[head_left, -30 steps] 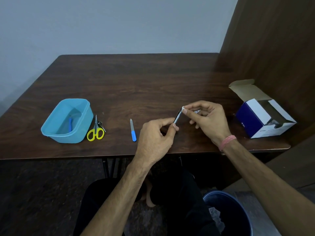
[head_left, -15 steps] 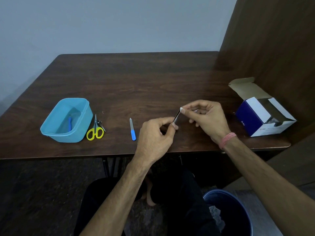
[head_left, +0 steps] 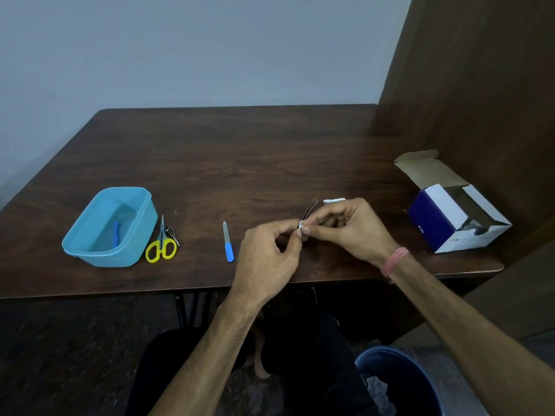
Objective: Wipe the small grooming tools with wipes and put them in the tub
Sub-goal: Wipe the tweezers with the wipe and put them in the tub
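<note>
- I have both hands just above the near edge of the table (head_left: 270,151). My left hand (head_left: 267,259) pinches the near end of a thin pair of tweezers (head_left: 309,209) between thumb and forefinger, so it is closed on the tool, not idle.
- My right hand (head_left: 348,229) pinches a small white wipe (head_left: 301,225) around the tweezers, right beside my left fingertips. The two slim arms of the tweezers stick up and away from both hands, bare.
- I judge this to be the wiping step for the tweezers, with the wipe down at the held end.
- Done so far, by how things lie: the blue tub (head_left: 144,223) on the left holds one blue-handled tool (head_left: 116,234); I cannot tell what kind.
- Left to do: the yellow-handled scissors (head_left: 161,247) lie just beside the tub on the table, with a small metal tool (head_left: 172,234) touching them that I cannot name for sure. The blue-handled nail file (head_left: 228,243) lies between the scissors and my left hand. All three are outside the tub.
- A white packet (head_left: 333,201) shows just behind my right hand, and an open cardboard box (head_left: 450,217) sits at the right end, probably the wipe supply.
- A blue bin (head_left: 405,385) stands on the floor by my right arm, with crumpled white material in it.
- Roughly, one tool is in, one is in hand, and three wait.
</note>
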